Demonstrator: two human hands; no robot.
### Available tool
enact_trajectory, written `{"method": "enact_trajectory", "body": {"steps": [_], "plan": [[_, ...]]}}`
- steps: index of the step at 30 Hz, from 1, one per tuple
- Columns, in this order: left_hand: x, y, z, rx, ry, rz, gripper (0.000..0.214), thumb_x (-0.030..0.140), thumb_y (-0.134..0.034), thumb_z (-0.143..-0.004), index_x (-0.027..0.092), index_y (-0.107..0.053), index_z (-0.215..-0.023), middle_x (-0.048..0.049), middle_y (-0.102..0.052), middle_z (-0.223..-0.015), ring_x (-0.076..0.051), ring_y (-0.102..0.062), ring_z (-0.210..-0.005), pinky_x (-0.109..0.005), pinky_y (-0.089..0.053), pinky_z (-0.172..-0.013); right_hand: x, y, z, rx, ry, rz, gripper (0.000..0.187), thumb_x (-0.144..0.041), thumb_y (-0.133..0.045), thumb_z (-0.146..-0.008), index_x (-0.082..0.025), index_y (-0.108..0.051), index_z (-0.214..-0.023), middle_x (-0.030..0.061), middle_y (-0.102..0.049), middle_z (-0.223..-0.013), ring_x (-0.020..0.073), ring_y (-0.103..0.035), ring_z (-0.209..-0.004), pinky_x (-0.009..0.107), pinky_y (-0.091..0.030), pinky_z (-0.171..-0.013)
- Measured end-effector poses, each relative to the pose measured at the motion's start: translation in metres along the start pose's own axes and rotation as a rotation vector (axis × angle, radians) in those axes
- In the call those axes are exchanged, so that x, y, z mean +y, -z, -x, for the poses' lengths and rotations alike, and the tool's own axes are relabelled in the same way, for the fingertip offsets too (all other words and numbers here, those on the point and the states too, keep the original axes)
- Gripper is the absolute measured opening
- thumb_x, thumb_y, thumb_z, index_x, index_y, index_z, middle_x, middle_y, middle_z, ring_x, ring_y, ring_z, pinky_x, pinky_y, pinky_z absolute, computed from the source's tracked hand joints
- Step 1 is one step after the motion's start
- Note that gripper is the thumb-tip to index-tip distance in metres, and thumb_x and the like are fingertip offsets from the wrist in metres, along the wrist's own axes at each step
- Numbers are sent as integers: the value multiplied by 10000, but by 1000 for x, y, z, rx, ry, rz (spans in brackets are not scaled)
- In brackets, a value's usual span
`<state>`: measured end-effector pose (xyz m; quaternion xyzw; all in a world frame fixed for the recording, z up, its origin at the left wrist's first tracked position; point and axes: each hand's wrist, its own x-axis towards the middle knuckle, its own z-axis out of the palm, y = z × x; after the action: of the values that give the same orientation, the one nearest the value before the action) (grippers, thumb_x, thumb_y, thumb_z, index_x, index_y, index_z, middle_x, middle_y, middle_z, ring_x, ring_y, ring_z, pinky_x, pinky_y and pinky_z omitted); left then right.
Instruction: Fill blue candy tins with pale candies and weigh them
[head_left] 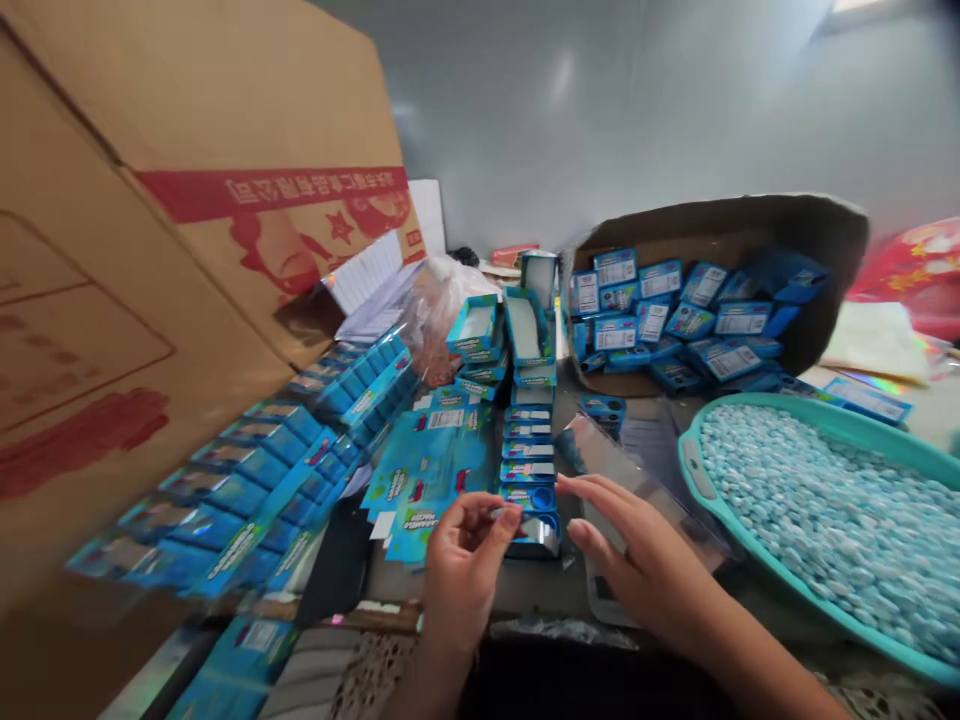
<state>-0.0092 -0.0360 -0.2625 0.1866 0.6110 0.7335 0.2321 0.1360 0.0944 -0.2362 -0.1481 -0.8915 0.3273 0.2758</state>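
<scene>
Your right hand (645, 535) is loosely open, apparently empty; your left hand (465, 550) nearly pinches, its hold unclear. Boxes (528, 468) sit formed in a row; cards (435, 470) lie flat.

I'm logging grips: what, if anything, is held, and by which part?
The right hand holds nothing visible. The left hand has thumb and fingers together beside the nearest small box; whether they grip anything cannot be told.

The left grip (466, 548) partly hides the nearest small box (541, 542); whether it pinches anything is unclear. The carton (247, 90) is cut off at left, the turquoise basin (759, 560) at right, and the wrapped packs (244, 495) are blurred.
</scene>
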Motion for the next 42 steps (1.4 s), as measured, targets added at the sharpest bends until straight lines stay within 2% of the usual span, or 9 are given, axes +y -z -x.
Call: {"method": "enact_trajectory", "body": {"steps": [4,9,12,15,21,26,31,36,42], "plan": [[-2,-10,11,-19,87,77,427,471,-875,-664,144,-663,-839,-67,-745,-802,-163,-707,-752,-245,-573,-732,7,-15,10,-15,-116,-215,417,-520,-561,-942,-213,-682,-1197,91,-736,-1121,246,-724,-982,337,-626,-818],[-10,-9,20,10,194,189,414,449,-871,-663,128,-673,-833,-74,-736,-796,-141,-676,-702,-250,-554,-716,34,-37,21,-15,-238,-240,395,-560,-688,-826,-240,-747,-1051,47,-768,-949,242,-744,-810,259,-629,-678],[-15,-5,26,60,162,156,324,384,-849,-699,126,-689,-814,-65,-725,-779,-129,-661,-705,-231,-525,-706,46,-44,27,-56,-238,-248,315,-530,-712,-809,-254,-764,-952,26,-759,-864,222,-730,-740,229,-617,-661],[-17,0,28,89,134,119,264,351,-826,-725,134,-703,-811,-65,-730,-783,-141,-666,-721,-237,-515,-705,49,-48,28,-87,-212,-265,291,-498,-715,-811,-247,-755,-952,34,-753,-891,215,-725,-755,211,-607,-658],[-9,4,22,72,12,-156,167,330,-749,-803,164,-729,-816,-52,-738,-816,-176,-674,-786,-272,-522,-764,23,-45,16,-19,-219,-334,354,-418,-682,-852,-199,-675,-1130,42,-702,-838,173,-686,-701,210,-574,-629],[-8,-2,4,20,-210,-431,153,341,-695,-844,205,-725,-779,-38,-731,-872,-203,-662,-885,-304,-495,-873,12,-34,1,51,-246,-381,342,-351,-567,-924,-174,-566,-1217,19,-598,-803,151,-600,-705,249,-534,-670],[-15,-10,-24,-73,-137,-542,280,474,-678,-822,205,-745,-784,-49,-732,-820,-230,-658,-804,-308,-489,-755,25,-26,-9,63,-343,-451,283,-356,-487,-952,-201,-516,-1187,4,-528,-818,154,-543,-736,264,-483,-663],[-17,-11,-40,-77,-100,-651,369,570,-648,-801,217,-744,-751,-55,-722,-801,-256,-640,-806,-329,-458,-734,44,-37,-15,54,-411,-599,249,-353,-482,-947,-210,-496,-1149,-30,-488,-759,152,-518,-689,301,-469,-696],[-20,-9,-57,-94,-265,-888,300,499,-625,-832,256,-726,-689,-26,-702,-755,-248,-617,-780,-370,-425,-785,60,-47,-23,13,-439,-544,219,-345,-510,-901,-211,-538,-1072,-34,-487,-737,155,-513,-678,289,-446,-651]]}}
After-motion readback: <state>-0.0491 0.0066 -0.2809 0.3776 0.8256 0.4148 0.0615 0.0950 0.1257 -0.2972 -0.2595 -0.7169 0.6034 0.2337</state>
